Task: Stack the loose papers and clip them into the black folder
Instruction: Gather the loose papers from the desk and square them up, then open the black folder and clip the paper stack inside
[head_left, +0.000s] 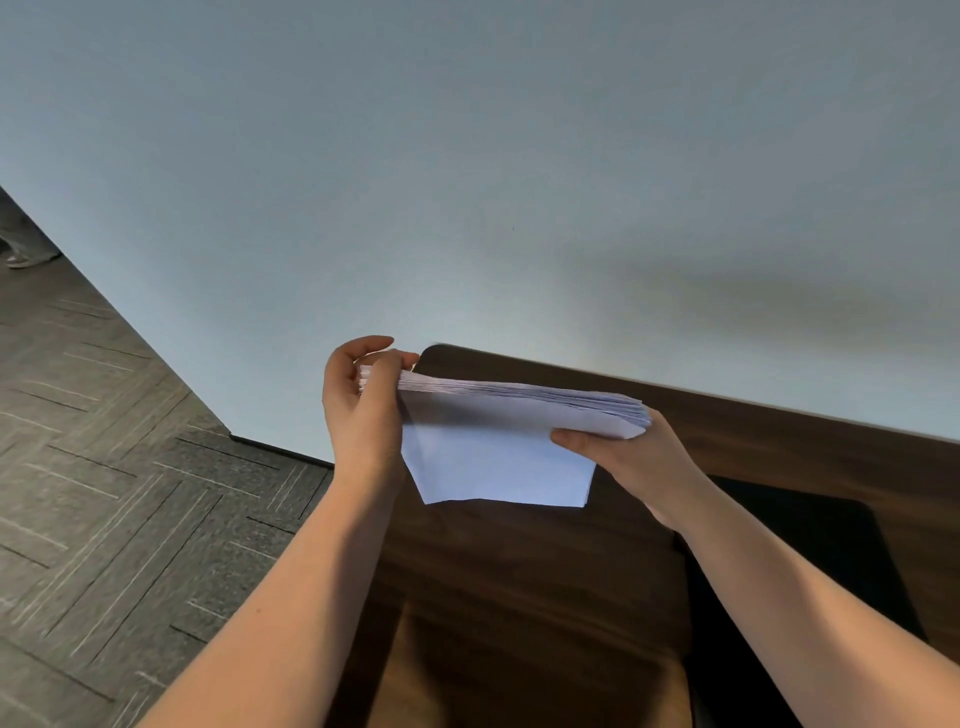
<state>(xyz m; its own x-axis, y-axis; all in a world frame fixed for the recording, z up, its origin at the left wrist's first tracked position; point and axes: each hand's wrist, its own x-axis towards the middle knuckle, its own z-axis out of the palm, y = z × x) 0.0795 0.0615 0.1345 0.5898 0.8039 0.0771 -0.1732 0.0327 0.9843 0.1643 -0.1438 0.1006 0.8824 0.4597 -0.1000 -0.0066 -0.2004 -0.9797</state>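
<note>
Two bare hands hold one thick stack of white paper sheets (498, 441) in the air, in front of a pale grey wall (467, 156) and above a dark brown wooden desk (519, 582). On that desk, low at the right, lies a flat black folder (810, 561), partly hidden by the right forearm. Right hand (639, 457) grips the stack's right end, thumb on the near face. Left hand (363, 405) pinches the left end, fingers curled over the sheets' top edge.
</note>
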